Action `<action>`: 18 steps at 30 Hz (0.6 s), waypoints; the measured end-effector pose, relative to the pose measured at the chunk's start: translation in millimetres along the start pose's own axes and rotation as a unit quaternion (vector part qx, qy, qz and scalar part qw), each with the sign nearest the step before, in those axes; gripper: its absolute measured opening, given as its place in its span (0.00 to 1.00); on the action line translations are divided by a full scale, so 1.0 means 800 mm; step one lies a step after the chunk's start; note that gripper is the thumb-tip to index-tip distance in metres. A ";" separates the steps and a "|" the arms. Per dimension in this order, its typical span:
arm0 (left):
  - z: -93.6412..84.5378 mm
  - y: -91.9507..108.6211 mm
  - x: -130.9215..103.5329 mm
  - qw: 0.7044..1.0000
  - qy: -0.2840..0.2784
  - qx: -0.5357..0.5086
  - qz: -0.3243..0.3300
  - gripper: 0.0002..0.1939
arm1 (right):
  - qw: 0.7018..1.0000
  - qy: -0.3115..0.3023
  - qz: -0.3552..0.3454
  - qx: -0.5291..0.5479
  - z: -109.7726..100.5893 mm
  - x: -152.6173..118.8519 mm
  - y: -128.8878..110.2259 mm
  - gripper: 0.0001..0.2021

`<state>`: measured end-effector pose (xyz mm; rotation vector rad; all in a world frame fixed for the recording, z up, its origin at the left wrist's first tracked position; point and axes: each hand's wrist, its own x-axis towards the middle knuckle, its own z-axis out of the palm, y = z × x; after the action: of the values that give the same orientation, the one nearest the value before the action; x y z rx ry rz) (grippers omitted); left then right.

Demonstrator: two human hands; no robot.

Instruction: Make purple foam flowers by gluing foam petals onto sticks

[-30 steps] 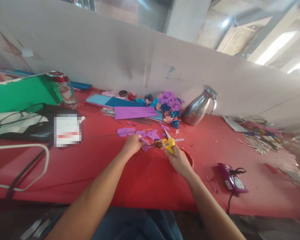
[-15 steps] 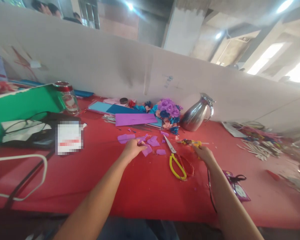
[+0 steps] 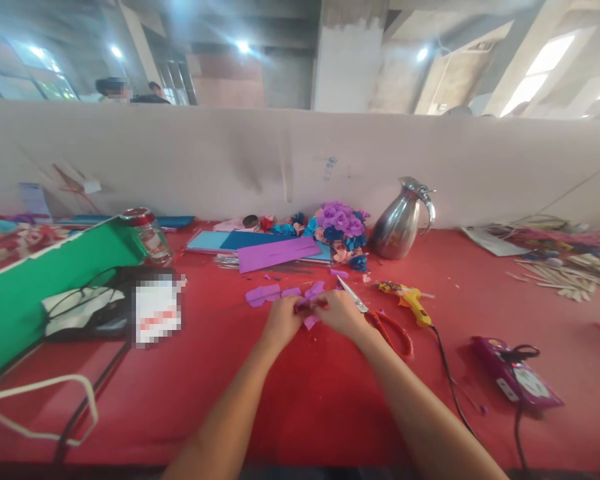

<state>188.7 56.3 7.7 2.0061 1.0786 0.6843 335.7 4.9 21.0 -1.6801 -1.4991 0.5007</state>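
Note:
My left hand [image 3: 283, 321] and my right hand [image 3: 342, 312] meet over the red table, both with fingers closed on a small piece of purple paper [image 3: 307, 305] that they partly hide. More purple paper pieces [image 3: 263, 295] lie just beyond and to the left. Beside my right hand are the scissors [image 3: 394, 333], partly covered by it, with blades pointing away. A yellow glue gun [image 3: 414, 305] rests on the table to the right, nothing touching it but its cord. Behind the pieces lies a purple paper strip [image 3: 279, 255].
A bunch of paper flowers [image 3: 339, 223] and a metal jug [image 3: 401, 219] stand at the back. Left are a glass jar [image 3: 149, 237] and a green box [image 3: 95, 267]. A purple device [image 3: 520, 375] with cords lies at right, below wooden sticks [image 3: 563, 279].
My right hand has let go of the glue gun and moved left to join my left hand at the paper. The view has levelled.

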 end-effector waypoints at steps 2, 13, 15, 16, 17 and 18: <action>0.001 -0.001 0.001 0.998 0.000 -0.058 -0.031 0.07 | 1.000 -0.002 0.006 -0.013 -0.006 0.002 0.014 0.07; 0.000 0.005 -0.003 0.958 0.063 -0.275 -0.062 0.18 | 0.909 0.090 0.156 0.375 -0.029 0.007 0.024 0.18; 0.001 0.006 -0.002 0.945 0.061 -0.314 -0.069 0.17 | 0.895 0.096 0.164 0.405 -0.030 0.006 0.020 0.19; 0.002 0.008 -0.002 0.937 0.060 -0.334 -0.076 0.16 | 0.890 0.100 0.163 0.415 -0.030 0.005 0.018 0.19; 0.002 0.009 -0.001 0.929 0.058 -0.357 -0.084 0.16 | 0.886 0.103 0.160 0.423 -0.029 0.004 0.016 0.18; 0.002 0.011 -0.002 0.918 0.057 -0.381 -0.095 0.16 | 0.883 0.106 0.158 0.429 -0.028 0.004 0.014 0.17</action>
<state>193.4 51.3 13.8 1.1901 0.8666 0.9455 359.7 1.5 26.3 -1.1893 -0.6561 0.9522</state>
